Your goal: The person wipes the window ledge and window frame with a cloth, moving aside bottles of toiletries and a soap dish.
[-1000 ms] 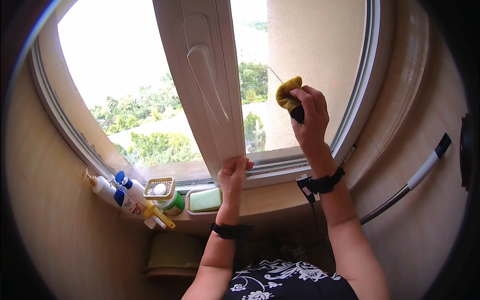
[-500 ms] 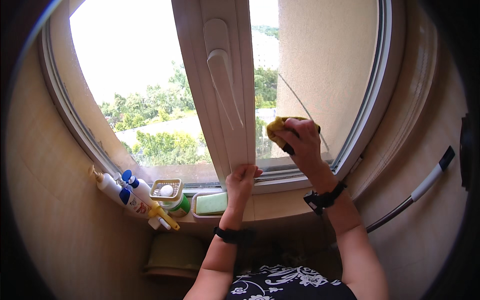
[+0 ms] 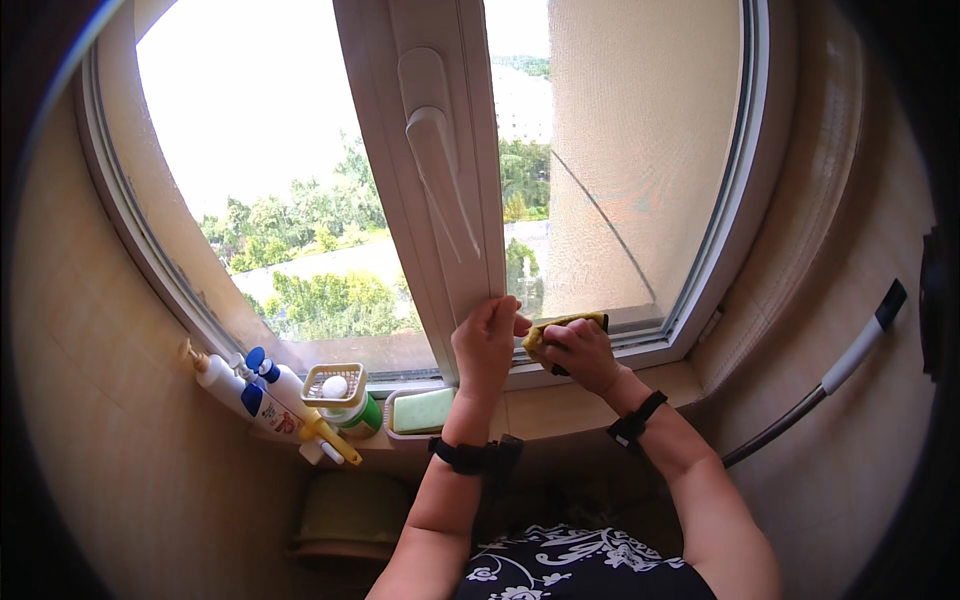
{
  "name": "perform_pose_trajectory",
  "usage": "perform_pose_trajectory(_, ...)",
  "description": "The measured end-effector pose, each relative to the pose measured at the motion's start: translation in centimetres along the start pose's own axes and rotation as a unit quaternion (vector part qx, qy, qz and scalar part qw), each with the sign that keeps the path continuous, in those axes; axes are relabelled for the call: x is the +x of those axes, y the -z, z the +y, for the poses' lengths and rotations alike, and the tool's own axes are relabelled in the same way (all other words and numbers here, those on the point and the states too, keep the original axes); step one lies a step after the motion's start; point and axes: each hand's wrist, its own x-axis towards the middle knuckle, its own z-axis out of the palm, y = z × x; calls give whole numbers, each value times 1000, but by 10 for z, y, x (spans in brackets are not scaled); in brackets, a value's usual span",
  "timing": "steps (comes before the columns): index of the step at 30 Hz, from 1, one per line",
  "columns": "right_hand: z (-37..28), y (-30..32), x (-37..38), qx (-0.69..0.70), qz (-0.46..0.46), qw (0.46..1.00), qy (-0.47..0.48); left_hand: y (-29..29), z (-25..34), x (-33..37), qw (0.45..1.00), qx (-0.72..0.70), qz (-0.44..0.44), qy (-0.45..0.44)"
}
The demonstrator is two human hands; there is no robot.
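Note:
My right hand (image 3: 585, 358) is closed around a folded yellow cloth (image 3: 535, 345) with dark edging. It presses the cloth low on the right-hand window, by the bottom of the pane (image 3: 620, 200) and its lower frame. Beside it, my left hand (image 3: 485, 345) is curled at the lower part of the upright window frame (image 3: 470, 285), its fingers bent round the frame's right edge. Above the left hand, a long window handle (image 3: 440, 165) points downward. Both wrists wear black straps.
On the sill at left stand pump bottles (image 3: 280, 375), a yellow-handled tool (image 3: 335, 440), a soap dish (image 3: 330, 385) with white soap on a green-and-white container, and a green sponge (image 3: 422, 410) in a tray. A grey-handled pole (image 3: 850, 365) leans at right.
My right hand has moved down with the cloth, from the middle of the pane to its lower frame. My left hand has slid a little up the upright frame.

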Motion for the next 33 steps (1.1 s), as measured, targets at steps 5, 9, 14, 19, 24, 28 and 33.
perform_pose_trajectory(5, 62, 80, 93, -65, 208, 971, -102, 2, -11, -5, 977, -82, -56, 189)
perform_pose_trajectory(9, 108, 128, 174, -140, 333, 927, -102, -1, -10, -2, 976, -88, -69, 187)
perform_pose_trajectory(14, 66, 74, 145, -61, 279, 953, -97, 9, -25, -3, 973, -151, -58, 166)
perform_pose_trajectory(19, 15, 10, 17, -15, 34, 999, 2, 3, -14, -2, 971, -135, -60, 187)
perform_pose_trajectory(24, 16, 47, 89, -18, 58, 998, -18, 2, -8, -3, 975, -116, -39, 187)
perform_pose_trajectory(28, 39, 78, 198, -44, 237, 967, -81, 14, -22, -2, 973, -131, -39, 186)
perform_pose_trajectory(33, 26, 44, 200, -62, 288, 953, -65, 13, -16, -3, 977, -115, -50, 172)
